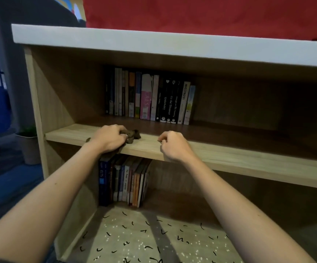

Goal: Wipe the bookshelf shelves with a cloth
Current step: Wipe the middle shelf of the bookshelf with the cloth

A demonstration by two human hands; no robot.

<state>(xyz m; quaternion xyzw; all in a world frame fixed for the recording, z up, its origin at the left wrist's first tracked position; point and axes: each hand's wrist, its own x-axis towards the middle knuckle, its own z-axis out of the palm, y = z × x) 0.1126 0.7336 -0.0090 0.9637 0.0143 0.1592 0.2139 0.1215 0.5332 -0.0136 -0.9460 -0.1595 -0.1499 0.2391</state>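
A light wooden bookshelf stands in front of me, and its middle shelf [229,158] runs across the view. My left hand [109,138] grips a crumpled dark brown cloth [133,135] on the front left part of that shelf. Part of the cloth hangs below my wrist over the shelf edge. My right hand [172,146] hovers at the shelf's front edge to the right of the cloth, with fingers curled and nothing visible in them.
A row of upright books [150,97] stands at the back of the middle shelf. More books [123,183] stand on the lower shelf, on a patterned liner [153,236]. The white top board [153,44] overhangs. A potted plant [29,145] sits on the floor at left.
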